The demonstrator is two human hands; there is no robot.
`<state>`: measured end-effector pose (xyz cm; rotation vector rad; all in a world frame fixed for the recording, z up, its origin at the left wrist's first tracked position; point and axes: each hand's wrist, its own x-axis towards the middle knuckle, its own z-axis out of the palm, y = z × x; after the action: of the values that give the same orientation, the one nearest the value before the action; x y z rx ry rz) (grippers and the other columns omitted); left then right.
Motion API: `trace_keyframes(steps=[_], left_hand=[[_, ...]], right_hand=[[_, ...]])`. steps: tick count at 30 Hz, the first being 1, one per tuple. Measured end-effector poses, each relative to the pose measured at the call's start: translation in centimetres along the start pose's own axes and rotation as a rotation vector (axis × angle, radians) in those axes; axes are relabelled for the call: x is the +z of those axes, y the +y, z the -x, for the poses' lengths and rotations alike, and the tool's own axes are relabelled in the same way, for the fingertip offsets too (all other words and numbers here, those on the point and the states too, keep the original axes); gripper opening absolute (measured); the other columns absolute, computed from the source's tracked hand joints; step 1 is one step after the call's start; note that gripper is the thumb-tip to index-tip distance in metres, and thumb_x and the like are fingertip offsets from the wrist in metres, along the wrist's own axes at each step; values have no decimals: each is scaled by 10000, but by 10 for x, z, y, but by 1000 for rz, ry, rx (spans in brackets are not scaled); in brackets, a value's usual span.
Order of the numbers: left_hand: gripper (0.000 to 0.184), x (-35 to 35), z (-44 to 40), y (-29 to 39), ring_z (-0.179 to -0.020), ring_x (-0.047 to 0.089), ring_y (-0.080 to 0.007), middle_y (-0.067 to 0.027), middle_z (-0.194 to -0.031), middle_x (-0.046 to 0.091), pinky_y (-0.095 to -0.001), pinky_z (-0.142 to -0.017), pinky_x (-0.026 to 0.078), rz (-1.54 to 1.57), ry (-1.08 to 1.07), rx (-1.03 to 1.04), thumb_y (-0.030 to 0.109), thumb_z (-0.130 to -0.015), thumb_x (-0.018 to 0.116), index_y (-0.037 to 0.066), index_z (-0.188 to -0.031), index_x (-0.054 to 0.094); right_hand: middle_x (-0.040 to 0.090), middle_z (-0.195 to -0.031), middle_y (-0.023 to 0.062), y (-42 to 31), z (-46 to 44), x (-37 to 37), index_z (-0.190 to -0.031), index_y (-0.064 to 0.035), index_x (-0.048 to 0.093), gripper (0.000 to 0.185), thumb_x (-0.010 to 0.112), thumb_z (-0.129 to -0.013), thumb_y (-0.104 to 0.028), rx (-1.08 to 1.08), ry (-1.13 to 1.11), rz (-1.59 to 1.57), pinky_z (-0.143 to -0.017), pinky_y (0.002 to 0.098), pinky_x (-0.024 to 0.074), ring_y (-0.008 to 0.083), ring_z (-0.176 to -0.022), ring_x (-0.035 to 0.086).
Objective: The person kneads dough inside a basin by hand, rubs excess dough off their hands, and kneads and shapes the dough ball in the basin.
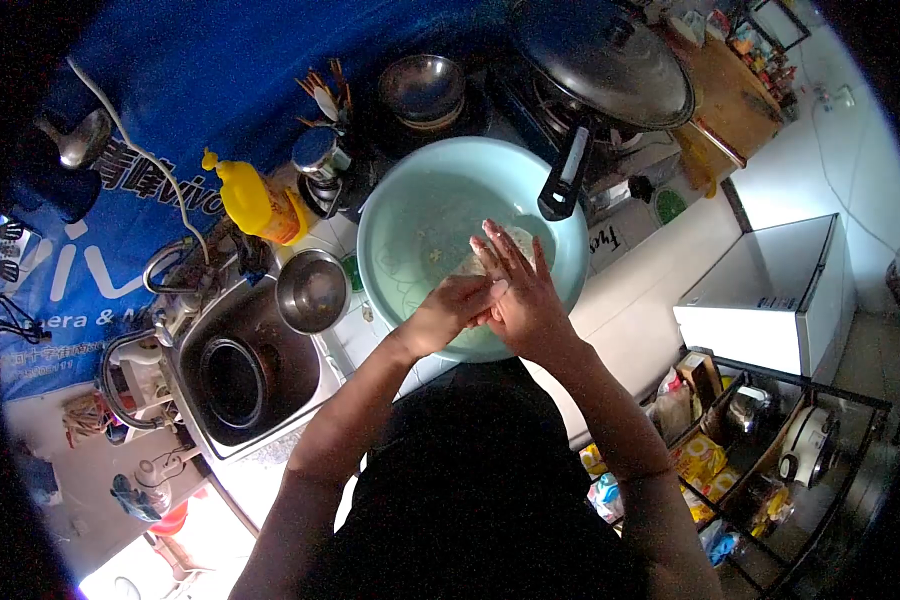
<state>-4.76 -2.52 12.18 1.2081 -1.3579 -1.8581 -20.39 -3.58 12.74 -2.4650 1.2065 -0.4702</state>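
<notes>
Both hands meet over the near side of a large pale green basin. My left hand is closed, its fingers pressed together against the thumb side of my right hand; what the fingertips pinch, if anything, is hidden. My right hand is open, with its fingers stretched out and apart. Whitish sticky residue coats the right fingers. Behind them in the basin lies a pale, dough-like lump, mostly covered by the hand. Small pale bits cling to the basin's floor.
Left of the basin are a steel bowl, a yellow pump bottle and a sink holding a dark round pan. A lidded wok stands at the back right, its black handle reaching over the basin's rim. A metal bowl sits behind.
</notes>
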Motion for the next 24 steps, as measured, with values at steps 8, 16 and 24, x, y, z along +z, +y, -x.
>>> trace_keyframes(steps=[8,16,24], left_hand=[[262,-6,-1,-14,-731,512,-113,-41,-823,577,-237,-648,415,259,13,177,277,-889,484,26,-915,557],[256,-28,-10,-56,-572,475,-63,-7,-750,562,-188,-491,384,419,166,-91,213,-859,519,38,-1038,576],[410,-17,-28,-61,-432,258,-91,33,-531,333,-225,-412,202,693,387,-123,445,-885,442,99,-673,502]], right_hand=[[249,-1382,170,7,3,0,-1353,-52,219,732,592,-723,-54,52,12,-447,-1053,447,177,313,-1280,255],[360,-1305,140,54,36,18,-1268,-54,332,550,597,-787,-81,461,282,-1021,-960,371,357,255,-1182,401],[422,-1246,101,60,53,18,-1247,-31,385,459,541,-818,-70,615,413,-1280,-935,328,358,224,-1123,448]])
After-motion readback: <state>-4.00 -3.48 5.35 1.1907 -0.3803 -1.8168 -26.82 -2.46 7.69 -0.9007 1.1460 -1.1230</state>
